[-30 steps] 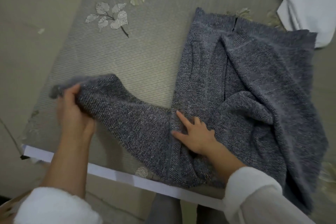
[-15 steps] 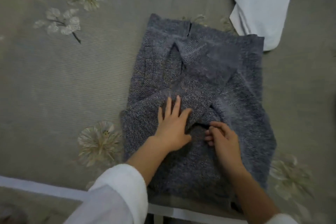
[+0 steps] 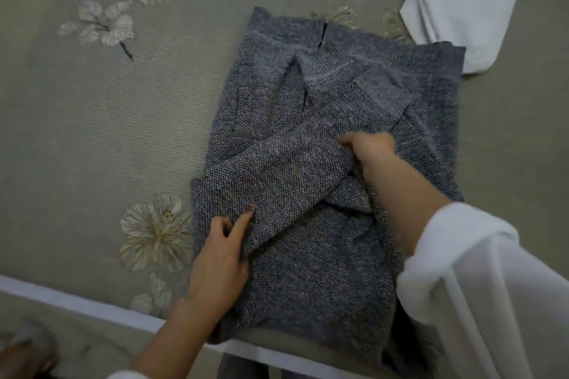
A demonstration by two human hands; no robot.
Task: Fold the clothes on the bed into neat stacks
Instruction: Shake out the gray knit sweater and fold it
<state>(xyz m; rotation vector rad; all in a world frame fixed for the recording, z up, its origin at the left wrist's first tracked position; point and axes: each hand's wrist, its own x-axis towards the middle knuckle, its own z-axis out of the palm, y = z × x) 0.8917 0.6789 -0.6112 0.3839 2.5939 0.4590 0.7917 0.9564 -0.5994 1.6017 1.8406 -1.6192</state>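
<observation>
The grey sweater (image 3: 326, 181) lies on the bed (image 3: 123, 132) near its edge, thick, soft and floppy-looking, so with the left hand (image 3: 221, 258) pinching the folded sleeve's edge and the right hand (image 3: 369, 151) bunching cloth mid-body, I'd hold folds, never slack middles.

A bed (image 3: 129, 132) covered in a grey-green ribbed spread with pale embroidered flowers carries everything here, and a white band runs along its near edge. A grey-blue knitted sweater (image 3: 308, 271) lies directly on it, sleeves folded across the body, its lower hem just over that near edge. A white folded cloth garment (image 3: 455, 3) lies at the far right corner, touching the sweater's far right corner.
</observation>
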